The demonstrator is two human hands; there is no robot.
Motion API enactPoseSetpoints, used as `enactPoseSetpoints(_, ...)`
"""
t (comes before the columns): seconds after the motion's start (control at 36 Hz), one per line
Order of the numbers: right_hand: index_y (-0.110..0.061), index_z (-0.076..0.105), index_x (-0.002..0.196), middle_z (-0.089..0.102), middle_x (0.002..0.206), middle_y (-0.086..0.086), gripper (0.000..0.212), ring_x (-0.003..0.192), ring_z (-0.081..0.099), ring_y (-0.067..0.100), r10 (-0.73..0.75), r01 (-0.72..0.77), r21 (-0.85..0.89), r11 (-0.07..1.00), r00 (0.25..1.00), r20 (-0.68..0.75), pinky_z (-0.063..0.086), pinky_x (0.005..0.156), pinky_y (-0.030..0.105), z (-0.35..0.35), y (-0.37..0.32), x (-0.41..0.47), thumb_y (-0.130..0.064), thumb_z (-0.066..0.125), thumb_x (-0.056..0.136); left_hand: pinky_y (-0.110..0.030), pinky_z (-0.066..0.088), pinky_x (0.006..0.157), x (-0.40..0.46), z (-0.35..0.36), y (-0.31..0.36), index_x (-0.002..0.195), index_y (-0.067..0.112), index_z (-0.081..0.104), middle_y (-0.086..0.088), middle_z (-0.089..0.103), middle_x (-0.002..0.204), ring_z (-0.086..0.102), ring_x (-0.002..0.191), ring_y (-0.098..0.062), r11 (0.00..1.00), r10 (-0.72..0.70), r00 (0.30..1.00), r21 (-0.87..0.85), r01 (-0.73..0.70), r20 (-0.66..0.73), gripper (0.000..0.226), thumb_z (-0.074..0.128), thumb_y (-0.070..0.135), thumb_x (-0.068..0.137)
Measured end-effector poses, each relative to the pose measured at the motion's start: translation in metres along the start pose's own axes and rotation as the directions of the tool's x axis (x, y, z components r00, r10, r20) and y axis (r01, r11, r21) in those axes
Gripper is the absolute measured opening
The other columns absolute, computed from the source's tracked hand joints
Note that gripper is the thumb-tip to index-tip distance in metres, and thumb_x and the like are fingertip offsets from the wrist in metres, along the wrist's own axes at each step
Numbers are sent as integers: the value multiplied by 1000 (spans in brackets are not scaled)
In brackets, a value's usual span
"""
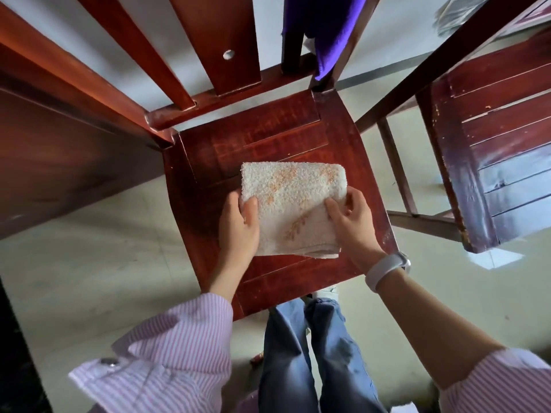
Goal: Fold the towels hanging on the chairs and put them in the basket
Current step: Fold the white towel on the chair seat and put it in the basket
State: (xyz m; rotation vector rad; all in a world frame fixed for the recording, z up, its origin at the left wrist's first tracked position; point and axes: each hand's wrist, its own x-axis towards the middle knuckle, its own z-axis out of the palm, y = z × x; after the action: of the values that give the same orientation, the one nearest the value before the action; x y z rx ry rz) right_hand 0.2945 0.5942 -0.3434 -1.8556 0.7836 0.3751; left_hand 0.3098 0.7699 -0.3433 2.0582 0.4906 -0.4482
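A white towel with orange marks (pixel 293 204) lies folded into a small rectangle on the seat of a dark red wooden chair (pixel 268 138). My left hand (pixel 240 225) grips its left edge, thumb on top. My right hand (pixel 353 222) pinches its right side, with a white band on the wrist. A purple towel (pixel 328 31) hangs over the chair's back rail at the top. No basket is in view.
A second wooden chair (pixel 501 150) stands close on the right. A dark wooden panel (pixel 65 162) fills the left. Pale floor (pixel 89 263) lies around the chair legs. My legs in blue jeans (pixel 313 353) stand just in front of the seat.
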Motion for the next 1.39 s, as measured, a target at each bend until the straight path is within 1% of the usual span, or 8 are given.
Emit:
enactPoseSetpoints(0.14,-16,33,136,46,128,-6,48,117,47,14,-86,87,10,996,996,-32,43,99,34,-22,-9,-32,-25,50,93,4,29,77,-33,3,25,123,-4,51,-8,58,106,55,97,-15,985,150,982,106,-138,-115,32,40,9,96)
enactPoseSetpoints(0.22,-19,29,139,53,111,-6,50,97,55,16,-111,111,-3,994,988,-107,48,85,36,-45,-15,-55,-21,49,93,7,23,83,-57,3,50,127,-5,48,-20,57,119,54,111,-27,974,185,979,149,-172,-84,34,41,7,96)
enactPoseSetpoints(0.36,-9,39,132,49,102,-10,40,72,49,4,-168,172,-2,985,960,-225,43,70,30,-95,-28,-94,-11,48,93,-3,22,93,-94,8,97,132,-4,43,-21,49,133,46,124,-29,967,202,979,161,-197,-17,39,43,9,96)
enactPoseSetpoints(0.5,-13,45,126,59,96,15,33,79,54,41,-113,145,72,987,935,-337,47,77,51,-167,-35,-127,-17,49,93,-20,30,97,-128,32,157,129,-3,46,-21,52,130,48,122,-30,937,258,964,228,-266,64,38,46,13,95)
enactPoseSetpoints(0.58,-13,46,125,58,91,4,33,72,54,22,-68,144,147,979,901,-428,49,72,42,-213,-28,-138,-21,50,93,-15,27,95,-150,61,197,129,-1,47,-20,53,130,48,122,-29,905,316,938,250,-343,142,38,46,14,95)
enactPoseSetpoints(0.89,-14,48,122,53,84,-12,32,66,53,7,118,170,374,912,764,-634,47,65,26,-442,48,-189,-13,52,91,-25,30,102,-290,233,339,133,3,44,-15,49,136,43,127,-25,781,478,793,230,-580,377,41,43,20,96)
enactPoseSetpoints(1.11,-8,50,120,56,101,2,30,89,53,16,175,185,351,918,605,-777,41,78,27,-595,109,-232,-10,52,90,-18,28,98,-390,365,418,134,4,44,-13,50,135,44,126,-21,668,576,597,99,-738,558,40,44,18,96)
enactPoseSetpoints(1.39,-10,48,123,54,100,1,32,82,51,8,262,230,387,893,433,-862,39,71,17,-781,163,-208,-14,51,91,-31,42,97,-444,558,527,131,11,49,-9,56,128,53,115,-22,520,632,366,-24,-854,683,38,42,23,96)
